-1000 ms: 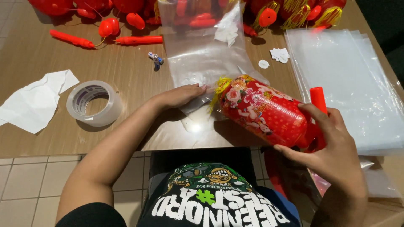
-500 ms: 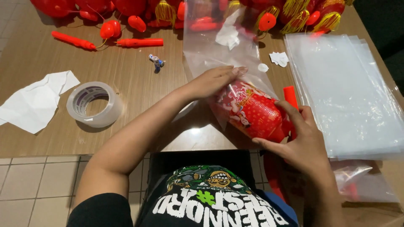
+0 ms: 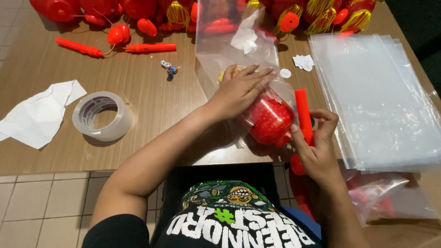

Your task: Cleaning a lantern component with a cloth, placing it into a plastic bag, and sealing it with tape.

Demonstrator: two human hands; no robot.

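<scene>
Lantern (image 3: 268, 120): red, dotted, half inside clear bag (image 3: 216, 50).

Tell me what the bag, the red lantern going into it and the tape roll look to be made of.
Bag: thin clear plastic film, glossy; the table shows through.
Red lantern: probably shiny plastic or foil; small highlights on the surface.
Tape roll: clear, glossy plastic tape, seemingly on a pale core.
</scene>
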